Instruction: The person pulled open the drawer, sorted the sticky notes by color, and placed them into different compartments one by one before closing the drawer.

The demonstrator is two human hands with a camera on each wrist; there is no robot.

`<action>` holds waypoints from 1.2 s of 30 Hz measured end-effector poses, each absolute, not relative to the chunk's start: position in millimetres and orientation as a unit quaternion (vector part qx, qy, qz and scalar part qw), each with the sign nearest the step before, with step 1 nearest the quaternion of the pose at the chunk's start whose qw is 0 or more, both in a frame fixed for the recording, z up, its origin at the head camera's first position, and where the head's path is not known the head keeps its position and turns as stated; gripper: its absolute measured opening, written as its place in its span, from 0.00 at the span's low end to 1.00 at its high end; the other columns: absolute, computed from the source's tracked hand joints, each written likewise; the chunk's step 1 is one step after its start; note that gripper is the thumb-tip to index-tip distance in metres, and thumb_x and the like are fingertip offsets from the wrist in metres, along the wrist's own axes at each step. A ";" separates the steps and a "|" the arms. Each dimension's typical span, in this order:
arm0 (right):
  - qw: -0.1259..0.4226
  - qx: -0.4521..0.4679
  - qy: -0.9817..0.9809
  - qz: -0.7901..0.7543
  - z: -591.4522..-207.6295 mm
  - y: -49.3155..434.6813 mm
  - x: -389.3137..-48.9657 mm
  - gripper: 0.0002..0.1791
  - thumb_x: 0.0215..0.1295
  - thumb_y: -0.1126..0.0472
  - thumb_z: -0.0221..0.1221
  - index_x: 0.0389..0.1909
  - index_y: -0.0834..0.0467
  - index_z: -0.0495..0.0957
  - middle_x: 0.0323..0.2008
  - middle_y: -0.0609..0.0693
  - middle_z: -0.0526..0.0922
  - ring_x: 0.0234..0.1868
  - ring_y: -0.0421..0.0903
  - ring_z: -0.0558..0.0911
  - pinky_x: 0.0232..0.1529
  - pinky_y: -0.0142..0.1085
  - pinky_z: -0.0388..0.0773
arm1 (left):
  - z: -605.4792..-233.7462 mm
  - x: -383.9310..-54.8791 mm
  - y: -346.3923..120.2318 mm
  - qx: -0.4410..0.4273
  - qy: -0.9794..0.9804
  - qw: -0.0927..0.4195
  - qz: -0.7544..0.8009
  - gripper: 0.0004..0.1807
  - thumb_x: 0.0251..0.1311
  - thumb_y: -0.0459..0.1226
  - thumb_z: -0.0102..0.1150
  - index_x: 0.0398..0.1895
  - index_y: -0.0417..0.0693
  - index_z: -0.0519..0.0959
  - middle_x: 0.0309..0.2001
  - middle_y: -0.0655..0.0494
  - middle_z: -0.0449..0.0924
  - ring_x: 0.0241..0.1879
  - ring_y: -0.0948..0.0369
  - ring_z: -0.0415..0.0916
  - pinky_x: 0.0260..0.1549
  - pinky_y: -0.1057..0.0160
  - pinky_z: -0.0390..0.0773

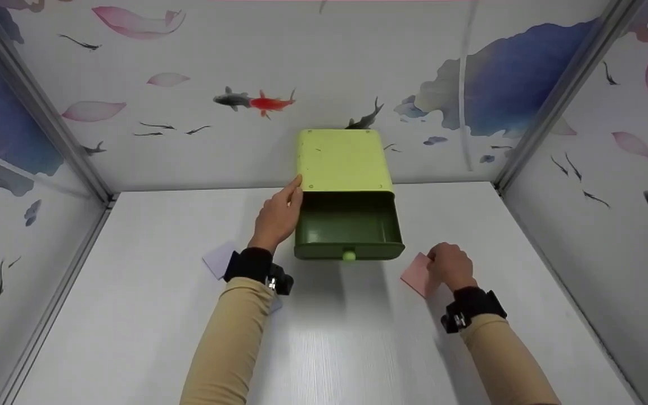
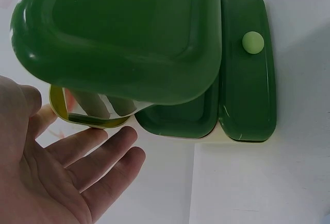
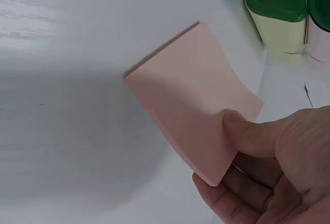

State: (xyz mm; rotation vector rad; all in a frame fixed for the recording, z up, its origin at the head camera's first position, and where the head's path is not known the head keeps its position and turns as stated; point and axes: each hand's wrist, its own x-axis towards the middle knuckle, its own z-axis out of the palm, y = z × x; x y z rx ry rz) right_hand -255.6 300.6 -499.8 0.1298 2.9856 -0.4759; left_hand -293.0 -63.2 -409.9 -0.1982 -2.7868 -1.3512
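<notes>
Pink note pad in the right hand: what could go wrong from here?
1. The right hand pinches the pink note pad along one edge, so it might swivel or slip.
2. The top drawer juts well out; bumping it could tip the desktop drawer unit, since the left hand only touches its side with fairly straight fingers.

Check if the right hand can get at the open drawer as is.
Probably yes: the drawer is pulled out and open on top, and nothing visible stands between it and the right hand, though that hand holds the pink pad. The left hand is at the cabinet's left side.
</notes>
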 end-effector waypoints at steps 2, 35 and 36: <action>0.047 0.039 0.987 -0.152 -494.6 297.6 -256.0 0.10 0.61 0.67 0.59 0.41 0.66 0.84 0.38 0.63 0.85 0.35 0.59 0.83 0.33 0.50 0.79 | -409.8 -293.0 -62.9 -0.062 -0.897 0.019 -0.437 0.26 0.76 0.54 0.33 0.74 0.68 0.58 0.70 0.56 0.67 0.64 0.52 0.72 0.55 0.49 0.74; -0.104 0.001 0.987 -0.118 -358.4 268.0 -253.1 0.16 0.64 0.70 0.53 0.46 0.57 0.86 0.44 0.64 0.85 0.41 0.67 0.82 0.38 0.59 0.78 | -409.7 -292.0 -62.5 -0.062 -0.899 0.005 -0.434 0.26 0.76 0.54 0.32 0.75 0.69 0.56 0.72 0.57 0.64 0.67 0.52 0.68 0.61 0.47 0.70; -0.108 -0.001 0.987 -0.116 -354.2 265.2 -252.9 0.16 0.64 0.70 0.53 0.45 0.57 0.86 0.43 0.64 0.85 0.40 0.67 0.82 0.38 0.59 0.78 | -409.5 -292.0 -62.5 -0.061 -0.898 0.005 -0.435 0.26 0.76 0.54 0.32 0.75 0.69 0.56 0.72 0.57 0.64 0.67 0.51 0.68 0.61 0.47 0.70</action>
